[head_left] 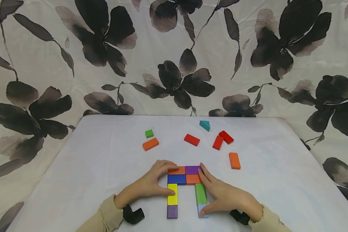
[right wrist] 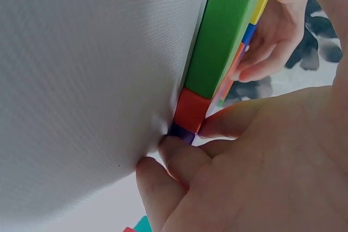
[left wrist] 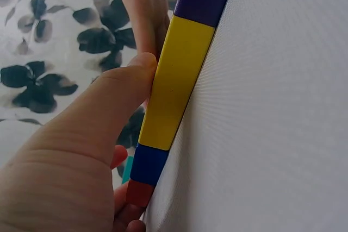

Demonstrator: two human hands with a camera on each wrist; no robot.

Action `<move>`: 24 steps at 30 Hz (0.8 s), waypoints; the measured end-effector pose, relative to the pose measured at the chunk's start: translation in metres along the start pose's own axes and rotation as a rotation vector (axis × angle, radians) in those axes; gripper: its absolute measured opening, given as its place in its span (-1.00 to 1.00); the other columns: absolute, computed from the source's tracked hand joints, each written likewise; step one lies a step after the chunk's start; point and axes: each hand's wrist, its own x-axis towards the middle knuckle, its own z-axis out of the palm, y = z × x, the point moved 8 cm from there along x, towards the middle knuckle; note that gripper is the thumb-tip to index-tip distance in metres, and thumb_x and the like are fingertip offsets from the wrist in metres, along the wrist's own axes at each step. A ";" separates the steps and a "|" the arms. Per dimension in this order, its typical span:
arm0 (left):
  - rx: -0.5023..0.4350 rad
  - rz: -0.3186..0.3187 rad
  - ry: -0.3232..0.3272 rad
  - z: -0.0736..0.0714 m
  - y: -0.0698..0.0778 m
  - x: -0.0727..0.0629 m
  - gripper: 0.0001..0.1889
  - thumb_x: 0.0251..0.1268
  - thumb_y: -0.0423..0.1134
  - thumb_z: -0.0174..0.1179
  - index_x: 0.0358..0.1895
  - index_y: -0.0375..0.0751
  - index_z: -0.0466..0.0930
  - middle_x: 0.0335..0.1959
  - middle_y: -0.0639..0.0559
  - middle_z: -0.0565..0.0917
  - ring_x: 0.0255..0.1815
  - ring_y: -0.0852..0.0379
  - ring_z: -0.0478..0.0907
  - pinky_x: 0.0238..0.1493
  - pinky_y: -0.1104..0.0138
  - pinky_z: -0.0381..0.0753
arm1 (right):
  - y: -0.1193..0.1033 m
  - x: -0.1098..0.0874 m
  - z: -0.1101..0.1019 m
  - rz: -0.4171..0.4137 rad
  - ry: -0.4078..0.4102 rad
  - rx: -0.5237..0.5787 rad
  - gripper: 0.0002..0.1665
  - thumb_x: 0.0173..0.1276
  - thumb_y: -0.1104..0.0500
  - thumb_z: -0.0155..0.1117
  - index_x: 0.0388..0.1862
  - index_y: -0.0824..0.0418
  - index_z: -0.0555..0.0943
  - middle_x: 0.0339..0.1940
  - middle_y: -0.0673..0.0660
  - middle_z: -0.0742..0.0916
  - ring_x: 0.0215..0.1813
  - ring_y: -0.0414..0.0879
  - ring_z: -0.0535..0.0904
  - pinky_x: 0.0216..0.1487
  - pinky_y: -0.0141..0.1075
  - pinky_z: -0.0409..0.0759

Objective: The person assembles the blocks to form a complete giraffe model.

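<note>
Flat coloured blocks lie together as an arch on the white table. Across its top are an orange block (head_left: 179,170), a purple block (head_left: 192,169), a blue block (head_left: 176,179) and a red-orange block (head_left: 193,179). A yellow block (head_left: 172,200) and a dull purple block (head_left: 172,211) form the left leg; a green block (head_left: 201,194) and a light blue block (head_left: 201,206) form the right. My left hand (head_left: 148,183) touches the orange block with its fingers, its thumb over the yellow one. My right hand (head_left: 224,193) rests fingertips at the purple block's corner, thumb on the light blue block.
Beyond the arch lie a small green block (head_left: 149,133), an orange block (head_left: 150,144), a teal triangle (head_left: 205,125) and several red blocks (head_left: 192,140). Another orange block (head_left: 234,160) is right of them. Flowered cloth (head_left: 133,58) hangs behind the table (head_left: 90,180).
</note>
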 end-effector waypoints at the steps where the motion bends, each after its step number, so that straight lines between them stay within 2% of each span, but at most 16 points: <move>1: 0.001 0.002 0.001 0.000 0.001 0.000 -0.23 0.04 0.11 0.48 0.37 0.16 0.40 0.32 0.26 0.36 0.35 0.15 0.18 0.29 -0.04 0.34 | 0.000 0.000 0.000 -0.001 0.001 0.002 0.49 -0.02 -0.40 0.48 0.64 0.11 -0.17 0.65 0.08 -0.20 0.60 0.10 -0.01 0.37 0.10 0.28; 8: -0.005 -0.005 -0.004 -0.001 0.002 0.000 -0.25 0.06 0.11 0.46 0.37 0.15 0.40 0.33 0.25 0.36 0.35 0.15 0.18 0.30 -0.06 0.33 | 0.001 -0.001 -0.004 -0.013 -0.004 0.025 0.44 0.05 -0.40 0.43 0.64 0.12 -0.17 0.65 0.07 -0.23 0.61 0.08 -0.03 0.39 0.08 0.25; 12: -0.025 -0.006 0.003 -0.002 0.001 0.001 -0.31 0.12 0.08 0.44 0.35 0.14 0.42 0.31 0.27 0.37 0.35 0.18 0.19 0.32 -0.03 0.31 | 0.001 -0.005 -0.016 -0.030 0.020 0.051 0.35 0.17 -0.35 0.39 0.64 0.12 -0.18 0.65 0.07 -0.23 0.61 0.09 -0.04 0.37 0.08 0.28; 16: -0.020 0.014 0.016 -0.002 0.002 0.001 -0.36 0.17 0.03 0.42 0.34 0.10 0.43 0.30 0.23 0.39 0.33 0.15 0.21 0.31 0.00 0.33 | 0.003 -0.006 -0.049 -0.063 0.142 0.045 0.22 0.23 -0.24 0.40 0.63 0.20 -0.04 0.64 0.17 0.01 0.60 0.15 -0.01 0.39 0.12 0.23; 19: -0.012 0.012 0.016 -0.002 0.001 0.001 -0.36 0.17 0.03 0.42 0.34 0.11 0.43 0.30 0.24 0.39 0.33 0.15 0.21 0.30 0.01 0.34 | 0.011 -0.003 -0.082 -0.071 0.275 0.011 0.04 0.28 -0.13 0.40 0.56 0.29 0.16 0.54 0.26 0.29 0.52 0.22 0.17 0.37 0.17 0.25; 22: -0.014 0.006 0.015 -0.002 0.001 0.001 -0.35 0.16 0.04 0.42 0.34 0.13 0.43 0.30 0.25 0.38 0.33 0.16 0.20 0.31 0.01 0.33 | 0.027 0.007 -0.113 -0.027 0.384 0.005 -0.17 0.32 -0.01 0.38 0.44 0.34 0.34 0.37 0.32 0.49 0.36 0.29 0.38 0.25 0.18 0.41; 24: -0.017 0.006 0.013 -0.002 0.000 0.002 -0.35 0.16 0.04 0.42 0.34 0.13 0.43 0.31 0.25 0.38 0.33 0.16 0.20 0.32 0.02 0.33 | 0.041 0.016 -0.130 0.024 0.434 0.010 -0.28 0.35 0.06 0.36 0.38 0.37 0.41 0.27 0.36 0.55 0.27 0.31 0.44 0.17 0.17 0.48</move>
